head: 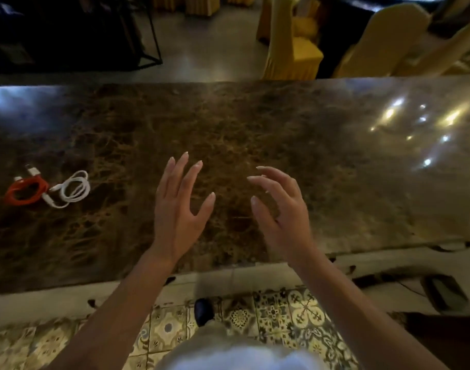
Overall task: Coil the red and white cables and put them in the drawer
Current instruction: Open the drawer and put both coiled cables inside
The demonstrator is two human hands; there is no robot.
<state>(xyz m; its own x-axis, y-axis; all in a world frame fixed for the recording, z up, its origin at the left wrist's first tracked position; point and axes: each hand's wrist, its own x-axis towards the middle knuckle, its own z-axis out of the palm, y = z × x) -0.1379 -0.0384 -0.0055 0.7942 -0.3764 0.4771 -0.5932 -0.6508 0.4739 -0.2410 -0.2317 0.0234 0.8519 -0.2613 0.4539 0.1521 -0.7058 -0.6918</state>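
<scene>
A red cable (22, 192) lies in a loose coil on the dark marble counter (255, 124) at the far left, its white plugs pointing away from me. Touching its right side is a white cable (73, 188), also looped. My left hand (179, 206) hovers over the middle of the counter with fingers spread and nothing in it, well to the right of both cables. My right hand (280, 209) hovers beside it, fingers curled apart and empty. No drawer shows in this view.
Yellow-covered chairs (290, 46) stand beyond the counter's far edge. A black metal frame (148, 36) is at the back left. Patterned floor tiles (281, 316) lie below the counter's near edge. A dark flat object (444, 292) rests low on the right.
</scene>
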